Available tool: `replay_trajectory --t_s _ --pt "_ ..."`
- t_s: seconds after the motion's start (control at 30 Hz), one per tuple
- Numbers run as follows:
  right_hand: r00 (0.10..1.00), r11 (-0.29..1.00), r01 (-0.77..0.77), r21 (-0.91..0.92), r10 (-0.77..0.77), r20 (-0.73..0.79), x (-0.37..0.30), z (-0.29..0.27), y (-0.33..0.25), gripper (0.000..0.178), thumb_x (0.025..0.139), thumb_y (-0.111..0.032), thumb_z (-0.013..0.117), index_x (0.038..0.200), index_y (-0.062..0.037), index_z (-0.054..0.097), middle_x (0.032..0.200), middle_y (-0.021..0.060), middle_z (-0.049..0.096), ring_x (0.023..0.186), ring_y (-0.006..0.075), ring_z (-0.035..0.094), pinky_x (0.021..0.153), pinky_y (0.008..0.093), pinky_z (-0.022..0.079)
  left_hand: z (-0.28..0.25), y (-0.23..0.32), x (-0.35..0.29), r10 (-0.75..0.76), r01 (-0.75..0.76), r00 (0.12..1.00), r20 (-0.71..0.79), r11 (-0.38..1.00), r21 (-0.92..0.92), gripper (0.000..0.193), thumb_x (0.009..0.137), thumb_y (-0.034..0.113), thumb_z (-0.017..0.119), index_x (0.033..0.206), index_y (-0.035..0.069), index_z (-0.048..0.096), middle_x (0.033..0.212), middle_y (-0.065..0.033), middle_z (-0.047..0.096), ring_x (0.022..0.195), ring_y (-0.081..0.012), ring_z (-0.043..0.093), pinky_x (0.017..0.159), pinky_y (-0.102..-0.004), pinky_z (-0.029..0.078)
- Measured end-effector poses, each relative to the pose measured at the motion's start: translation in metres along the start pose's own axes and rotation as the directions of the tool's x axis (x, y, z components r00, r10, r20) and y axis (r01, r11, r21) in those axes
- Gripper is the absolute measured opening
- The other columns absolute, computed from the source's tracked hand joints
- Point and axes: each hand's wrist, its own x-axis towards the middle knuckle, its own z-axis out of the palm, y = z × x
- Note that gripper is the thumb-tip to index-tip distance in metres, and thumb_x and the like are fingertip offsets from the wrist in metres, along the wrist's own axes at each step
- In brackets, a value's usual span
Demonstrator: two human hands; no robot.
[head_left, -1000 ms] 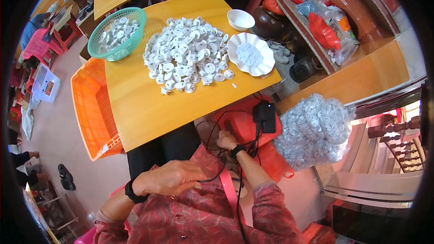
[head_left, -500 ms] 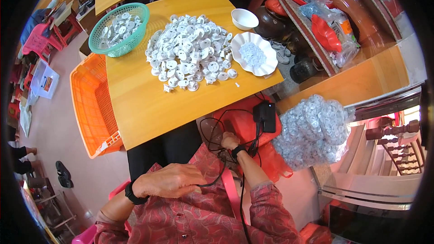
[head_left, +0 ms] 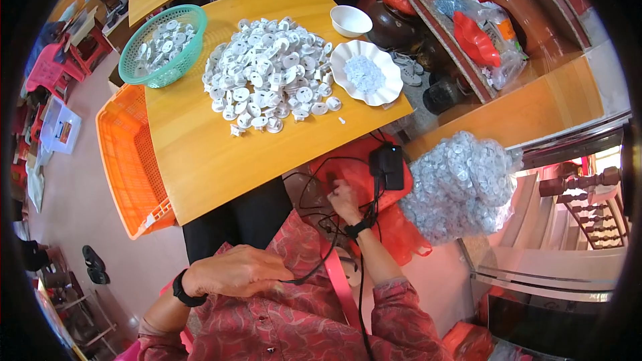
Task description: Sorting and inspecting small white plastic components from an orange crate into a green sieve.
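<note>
My left hand is in front of my lap, its fingers closed on a thin black cable. My right hand reaches down beside the red stool below the table edge, among loose black cables. Its fingers are curled, and I cannot make out what they hold. Right next to it a black power bank or adapter box with a small light lies on the stool, cables running from it. On the yellow table lies a heap of white round plastic parts.
A green basket of similar parts stands at the table's far left, an orange crate beside the table. At the right are a white bowl, a scalloped plate of small clear pieces and a large clear bag of parts.
My right hand has lifted slightly away from me beside the stool. My left hand still holds the cable, slightly shifted left. The whole view has moved a little.
</note>
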Motion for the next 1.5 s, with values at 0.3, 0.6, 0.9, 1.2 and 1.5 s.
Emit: replay_trajectory --t_s 0.3,0.6,0.9,1.2,1.5 --pt "0.786 0.649 0.159 0.744 0.374 -0.493 -0.016 -0.056 0.035 0.034 0.089 -0.004 0.065 0.121 -0.0028 0.055 0.090 0.0056 0.060 0.064 0.0120 0.057 0.057 0.0266 0.049 -0.015 0.006 -0.005 -0.037 0.058 0.991 -0.132 0.986 0.158 0.028 0.082 0.007 0.067 0.108 0.001 0.062 0.088 -0.0133 0.060 0.082 -0.0313 0.062 0.064 -0.0387 0.050" --pt "0.722 0.639 0.188 0.746 0.425 -0.546 0.007 -0.046 0.041 0.030 0.090 -0.004 0.063 0.119 -0.0058 0.058 0.087 0.0055 0.060 0.064 0.0123 0.057 0.057 0.0264 0.048 -0.015 -0.045 -0.011 -0.404 0.490 0.753 -0.519 0.871 0.033 0.034 0.082 0.006 0.068 0.114 -0.004 0.061 0.090 -0.0210 0.064 0.083 -0.0379 0.062 0.071 -0.0424 0.049" --pt "0.735 0.973 0.012 0.230 0.147 -0.662 0.001 -0.063 0.030 0.032 0.083 -0.008 0.068 0.113 -0.0016 0.060 0.095 0.0176 0.061 0.088 0.0334 0.061 0.077 0.0432 0.048 -0.003 -0.064 0.008 -0.267 0.489 0.818 -0.509 0.789 0.372 0.040 0.083 0.007 0.066 0.122 0.001 0.058 0.086 -0.0188 0.062 0.078 -0.0379 0.062 0.070 -0.0442 0.050" --pt "0.656 0.934 0.054 0.352 0.233 -0.718 -0.039 -0.064 0.116 0.020 0.085 -0.011 0.066 0.101 0.0000 0.066 0.090 0.0163 0.064 0.085 0.0297 0.062 0.077 0.0404 0.049 0.002 -0.063 0.030 -0.302 0.498 0.838 -0.454 0.764 0.411 0.040 0.080 0.005 0.068 0.120 0.003 0.063 0.086 -0.0150 0.055 0.079 -0.0337 0.059 0.069 -0.0407 0.050" --pt "0.756 0.643 -0.320 0.696 0.616 -0.221 -0.118 -0.020 0.111 0.029 0.083 -0.027 0.065 0.081 0.0023 0.067 0.067 0.0136 0.065 0.058 0.0216 0.061 0.057 0.0382 0.047 0.006 -0.070 0.027 -0.361 0.561 0.799 -0.482 0.735 0.379 0.041 0.077 0.003 0.069 0.118 0.005 0.065 0.089 -0.0140 0.055 0.083 -0.0326 0.058 0.075 -0.0403 0.048"
